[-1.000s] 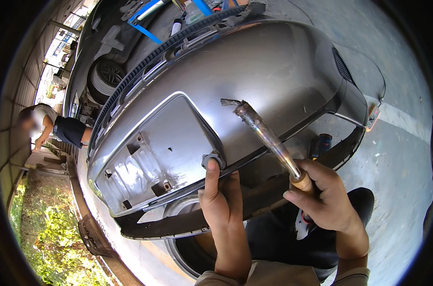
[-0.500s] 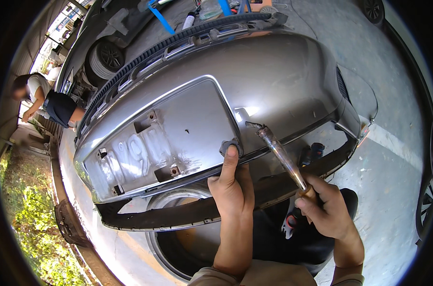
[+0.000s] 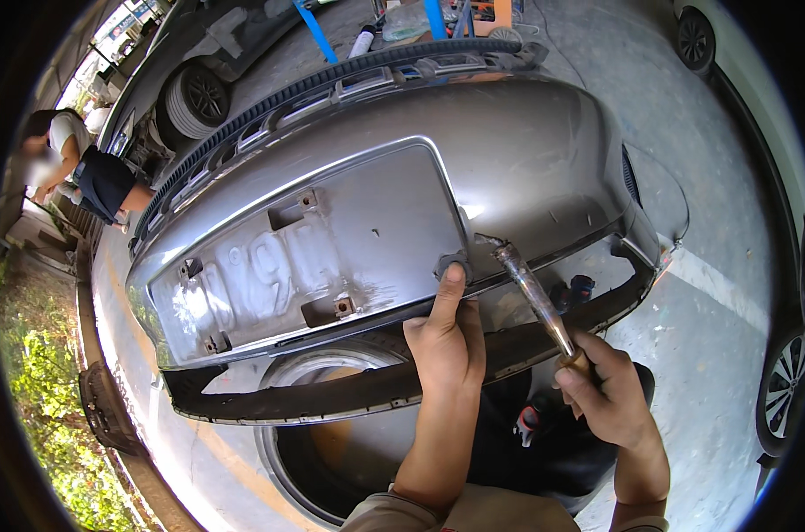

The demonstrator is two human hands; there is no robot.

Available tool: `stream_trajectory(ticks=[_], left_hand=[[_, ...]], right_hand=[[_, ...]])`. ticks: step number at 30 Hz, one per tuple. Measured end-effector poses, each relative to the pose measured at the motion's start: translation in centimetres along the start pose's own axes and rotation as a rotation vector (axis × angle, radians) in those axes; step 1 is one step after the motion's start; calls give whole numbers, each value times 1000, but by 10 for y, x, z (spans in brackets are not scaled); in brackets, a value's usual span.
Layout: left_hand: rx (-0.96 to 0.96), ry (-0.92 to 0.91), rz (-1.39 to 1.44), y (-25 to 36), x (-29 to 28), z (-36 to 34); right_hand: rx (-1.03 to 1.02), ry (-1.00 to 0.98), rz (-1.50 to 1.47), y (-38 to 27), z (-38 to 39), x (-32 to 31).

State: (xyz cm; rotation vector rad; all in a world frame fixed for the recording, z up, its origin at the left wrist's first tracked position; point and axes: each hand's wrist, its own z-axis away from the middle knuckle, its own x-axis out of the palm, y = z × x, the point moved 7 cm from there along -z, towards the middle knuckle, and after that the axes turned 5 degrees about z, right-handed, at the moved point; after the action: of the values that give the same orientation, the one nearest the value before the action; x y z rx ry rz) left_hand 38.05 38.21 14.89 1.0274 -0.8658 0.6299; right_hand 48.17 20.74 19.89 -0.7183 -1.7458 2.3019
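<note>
A grey car bumper cover (image 3: 526, 133) lies before me, with a recessed panel (image 3: 384, 195) in its middle. My left hand (image 3: 447, 337) grips its near edge, the thumb pressing a small dark pad (image 3: 453, 262) against the recess's right corner while the fingers go behind the edge, partly hidden. In my right hand (image 3: 606, 390) is a soldering iron (image 3: 544, 306), held by its wooden handle. Its bent, darkened tip points at the bumper just right of the thumb; whether it touches the surface I cannot tell.
A wheel rim (image 3: 274, 443) stands under the bumper's near side. A dark tool with red parts (image 3: 526, 424) is by my lap, and another dark object (image 3: 573, 293) shows through the bumper's opening. A person (image 3: 92, 168) bends at the far left, near a car wheel (image 3: 198, 99).
The whole view has shifted slightly, with the bumper's middle and my left hand now further right. The iron's tip is a little closer to my left thumb. Both grips stay the same.
</note>
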Motion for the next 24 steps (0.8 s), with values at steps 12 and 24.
stream_trajectory(ticks=[12, 24], left_hand=[[26, -22, 61, 24, -18, 2], [15, -17, 80, 33, -24, 9]], right_hand=[[-17, 36, 63, -22, 11, 36], [-64, 51, 219, -40, 28, 35]])
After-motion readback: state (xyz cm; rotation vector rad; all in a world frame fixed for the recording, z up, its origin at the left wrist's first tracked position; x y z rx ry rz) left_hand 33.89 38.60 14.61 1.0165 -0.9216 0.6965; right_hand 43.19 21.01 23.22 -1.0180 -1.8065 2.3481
